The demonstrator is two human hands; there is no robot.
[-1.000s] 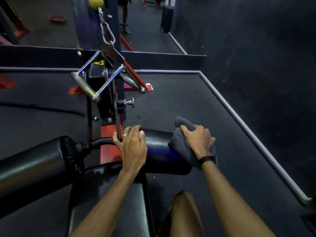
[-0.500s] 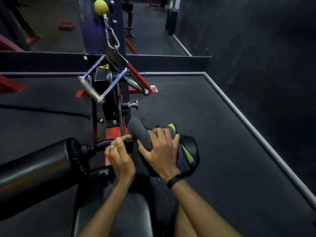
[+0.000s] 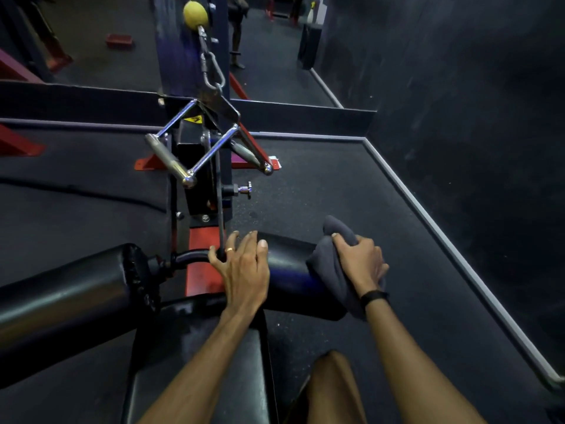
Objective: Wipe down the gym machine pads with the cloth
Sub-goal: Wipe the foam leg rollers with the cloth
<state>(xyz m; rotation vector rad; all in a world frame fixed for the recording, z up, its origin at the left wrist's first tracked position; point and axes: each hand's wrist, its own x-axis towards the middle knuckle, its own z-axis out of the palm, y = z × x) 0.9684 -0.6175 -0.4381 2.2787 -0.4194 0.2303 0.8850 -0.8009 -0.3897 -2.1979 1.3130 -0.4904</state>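
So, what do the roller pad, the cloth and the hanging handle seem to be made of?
Roller pad: probably vinyl or leatherette, smooth black with a soft sheen.
Cloth: soft grey fabric, maybe microfibre; matte, and it folds thickly under the right hand.
Handle: metal, likely chromed steel, with bright mirror-like highlights.

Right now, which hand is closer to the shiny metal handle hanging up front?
Left. The left hand rests on the roller pad just below the metal handle; the right hand, gripping the cloth, sits farther right.

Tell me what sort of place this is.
Most likely a gym: a chrome cable handle hangs from a carabiner, black roller pads flank a machine seat, and rubber flooring covers the ground.
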